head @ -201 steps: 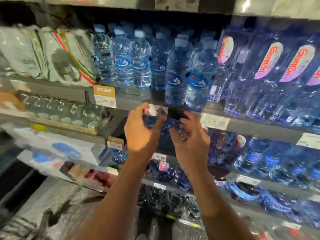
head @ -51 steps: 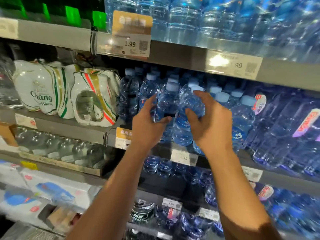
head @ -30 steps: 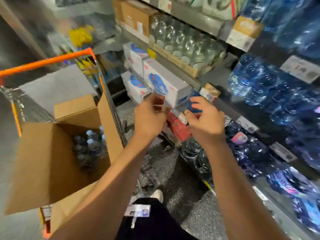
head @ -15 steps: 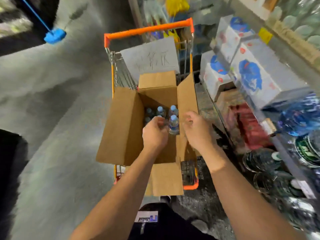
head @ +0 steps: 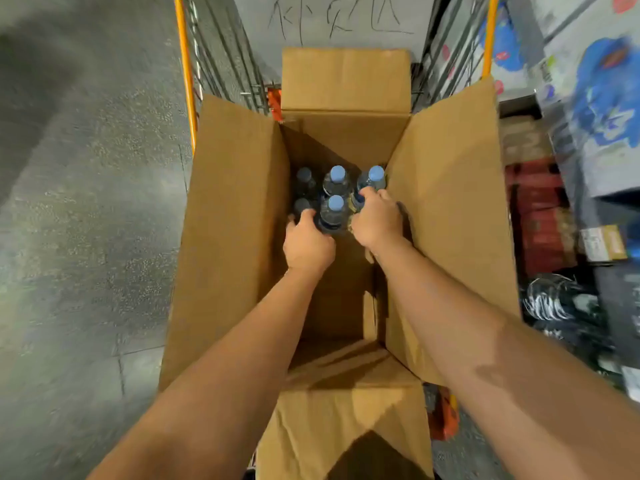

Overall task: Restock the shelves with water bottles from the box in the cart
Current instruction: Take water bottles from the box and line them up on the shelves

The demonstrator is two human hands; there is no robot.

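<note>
Both hands are down in the open cardboard box [head: 446, 209] in the cart [head: 186, 74]. The left hand [head: 306, 242] grips the near water bottle [head: 333, 213]; the right hand [head: 375, 221] curls round the far-right bottle [head: 374, 180].

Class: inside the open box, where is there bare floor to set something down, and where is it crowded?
Free: the near half of the cardboard box, between the bottles and its near wall; only the forearms cross above. Crowded: the far end, where capped bottles stand packed and the left hand and right hand reach among them.
</note>
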